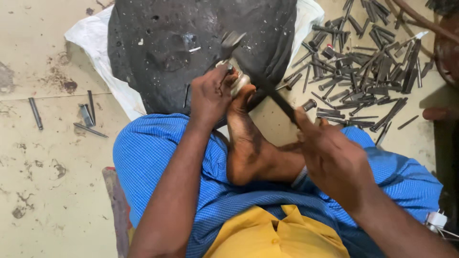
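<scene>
I sit on the floor with one bare foot (245, 143) drawn up in front of me. My left hand (210, 93) grips a small pale metal piece (237, 79) at the near edge of a big black stone block (191, 48), beside my toes. My right hand (332, 155) is closed around the dark handle of a hammer (277, 100). The hammer's blurred head (232, 40) is just above the piece.
A heap of dark metal rods and bolts (358, 62) lies on the floor to the right. Several loose rods (86, 114) lie at the left. White sacking (95, 38) sits under the block. A brown curved object (444, 48) is at the far right.
</scene>
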